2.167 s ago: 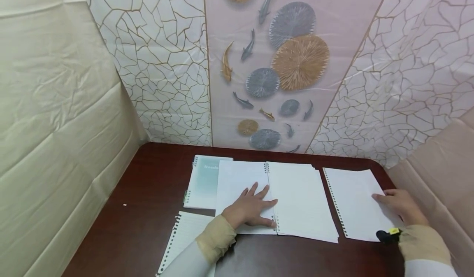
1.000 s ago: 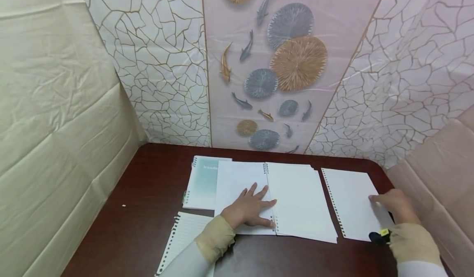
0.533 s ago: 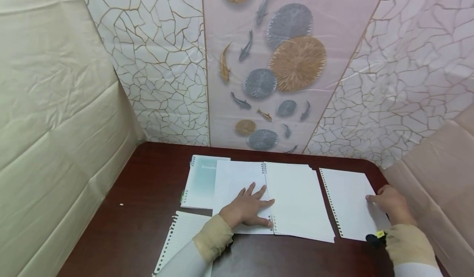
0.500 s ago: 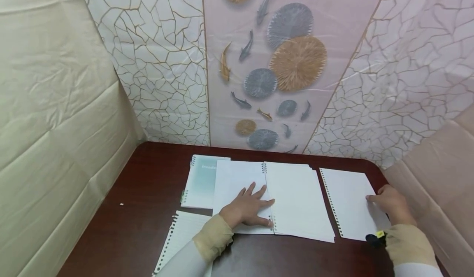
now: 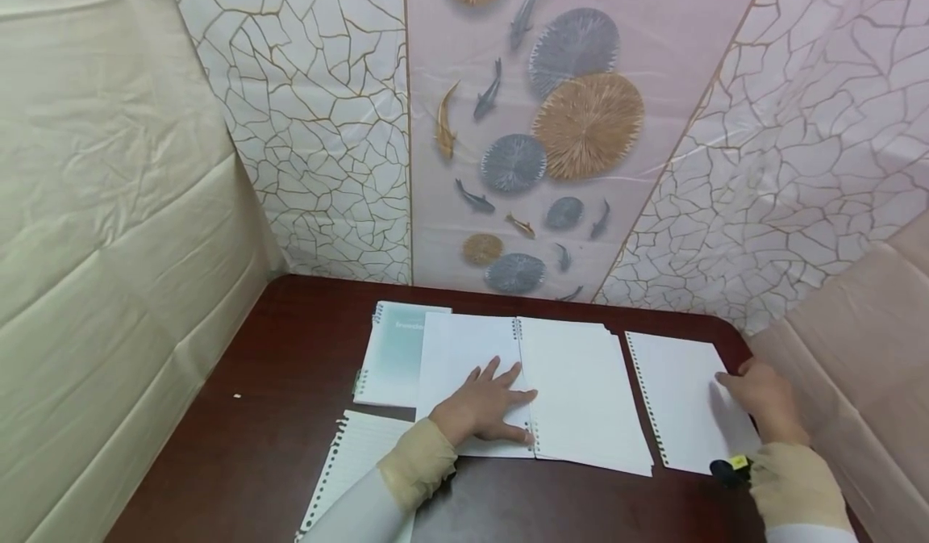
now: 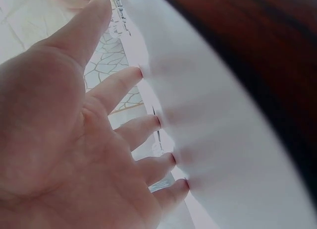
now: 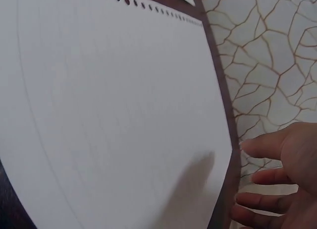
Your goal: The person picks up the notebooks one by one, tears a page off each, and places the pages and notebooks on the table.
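Note:
An open spiral notebook (image 5: 581, 390) with blank white pages lies in the middle of the table in the head view. My left hand (image 5: 482, 407) rests on its left page with fingers spread, fingertips along the wire binding; the left wrist view has these fingertips touching the paper. To the notebook's right lies a loose white sheet (image 5: 675, 398), punched with holes along its left edge. My right hand (image 5: 768, 398) hovers at the sheet's right edge, casting a shadow on it. In the right wrist view, that hand's (image 7: 277, 182) loosely extended fingers hold nothing.
A teal-and-white spiral notebook (image 5: 392, 357) is partly covered by the open one. Below it, a lined sheet with torn holes (image 5: 356, 454) lies partly under my left forearm. A tiny white scrap (image 5: 237, 396) is at the left of the dark table (image 5: 276, 365). Patterned cloth walls (image 5: 334, 123) enclose the table.
My right hand has moved slightly left over the loose sheet's right edge, and its shadow on the paper now shows clearly. My left hand has stayed on the notebook.

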A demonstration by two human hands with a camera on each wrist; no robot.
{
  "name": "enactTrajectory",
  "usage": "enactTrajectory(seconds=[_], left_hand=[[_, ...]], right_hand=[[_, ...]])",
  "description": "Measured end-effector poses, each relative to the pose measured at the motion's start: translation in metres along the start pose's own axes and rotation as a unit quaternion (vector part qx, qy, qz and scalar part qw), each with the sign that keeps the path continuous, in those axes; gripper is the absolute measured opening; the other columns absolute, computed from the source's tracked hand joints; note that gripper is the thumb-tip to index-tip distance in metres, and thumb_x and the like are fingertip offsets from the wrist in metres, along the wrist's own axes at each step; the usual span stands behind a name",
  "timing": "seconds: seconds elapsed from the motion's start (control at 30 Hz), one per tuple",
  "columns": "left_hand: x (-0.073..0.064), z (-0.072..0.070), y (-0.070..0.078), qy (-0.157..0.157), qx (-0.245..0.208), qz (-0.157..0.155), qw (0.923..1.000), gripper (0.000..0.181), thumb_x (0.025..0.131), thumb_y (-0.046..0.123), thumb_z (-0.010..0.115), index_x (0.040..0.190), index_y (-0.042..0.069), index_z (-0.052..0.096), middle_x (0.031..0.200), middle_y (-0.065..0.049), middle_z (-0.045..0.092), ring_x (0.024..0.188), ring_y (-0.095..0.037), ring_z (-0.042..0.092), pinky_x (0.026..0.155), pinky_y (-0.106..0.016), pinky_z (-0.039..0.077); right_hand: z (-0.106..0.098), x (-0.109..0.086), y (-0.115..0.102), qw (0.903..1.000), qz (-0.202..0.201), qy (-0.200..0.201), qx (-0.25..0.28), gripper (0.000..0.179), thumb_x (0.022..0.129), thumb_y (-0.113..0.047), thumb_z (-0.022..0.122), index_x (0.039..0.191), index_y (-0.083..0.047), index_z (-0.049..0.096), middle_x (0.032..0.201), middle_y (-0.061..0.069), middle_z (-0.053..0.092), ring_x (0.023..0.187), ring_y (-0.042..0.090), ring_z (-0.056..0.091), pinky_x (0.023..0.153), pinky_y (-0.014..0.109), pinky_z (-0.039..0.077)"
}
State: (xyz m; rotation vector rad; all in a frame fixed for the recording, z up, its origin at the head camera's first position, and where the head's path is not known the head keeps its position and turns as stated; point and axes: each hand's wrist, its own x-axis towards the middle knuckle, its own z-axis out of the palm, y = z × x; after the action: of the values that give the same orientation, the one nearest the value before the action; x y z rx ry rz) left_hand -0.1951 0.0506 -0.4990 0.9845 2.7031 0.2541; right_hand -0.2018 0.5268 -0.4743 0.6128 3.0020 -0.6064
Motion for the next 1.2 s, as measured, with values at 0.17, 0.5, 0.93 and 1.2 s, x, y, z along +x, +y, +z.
enactTrajectory(seconds=[0.17, 0.5, 0.93, 1.2], left_hand=[[0.000, -0.001, 0.000, 0.004, 0.001, -0.002, 1.0000, 0.079, 0.090, 0.073, 0.069, 0.159, 0.040, 0.049, 0.175, -0.004, 0.027, 0.161, -0.037, 0.018, 0.127, -0.053, 0.027], [0.000, 0.000, 0.000, 0.003, 0.003, -0.011, 0.9999, 0.080, 0.089, 0.073, 0.070, 0.159, 0.041, 0.049, 0.174, -0.002, 0.028, 0.161, -0.035, 0.020, 0.127, -0.051, 0.028], [0.000, 0.000, 0.000, 0.009, 0.010, -0.004, 0.9999, 0.080, 0.090, 0.074, 0.068, 0.160, 0.041, 0.048, 0.175, -0.002, 0.027, 0.161, -0.036, 0.020, 0.127, -0.051, 0.028], [0.002, 0.002, 0.000, 0.008, 0.018, -0.006, 0.9998, 0.080, 0.090, 0.075, 0.067, 0.160, 0.041, 0.047, 0.175, -0.002, 0.027, 0.161, -0.035, 0.020, 0.127, -0.051, 0.028]], right_hand=[[-0.002, -0.007, -0.017, 0.9986, -0.013, 0.050, 0.010, 0.062, 0.103, -0.032, 0.062, 0.128, 0.021, 0.042, 0.122, 0.044, 0.050, 0.106, 0.058, 0.054, 0.080, 0.063, 0.051], [0.006, -0.031, -0.059, 0.9865, -0.078, 0.142, 0.026, 0.071, 0.106, -0.039, 0.060, 0.147, 0.016, 0.040, 0.143, 0.044, 0.045, 0.129, 0.064, 0.043, 0.100, 0.076, 0.038], [0.018, -0.073, -0.134, 0.9525, -0.173, 0.239, 0.075, 0.089, 0.097, -0.042, 0.074, 0.165, -0.004, 0.031, 0.167, 0.030, 0.030, 0.153, 0.054, 0.025, 0.115, 0.081, 0.016], [0.033, -0.085, -0.157, 0.9255, -0.259, 0.265, 0.077, 0.097, 0.091, -0.042, 0.078, 0.167, -0.007, 0.030, 0.167, 0.028, 0.030, 0.155, 0.051, 0.024, 0.121, 0.077, 0.013]])
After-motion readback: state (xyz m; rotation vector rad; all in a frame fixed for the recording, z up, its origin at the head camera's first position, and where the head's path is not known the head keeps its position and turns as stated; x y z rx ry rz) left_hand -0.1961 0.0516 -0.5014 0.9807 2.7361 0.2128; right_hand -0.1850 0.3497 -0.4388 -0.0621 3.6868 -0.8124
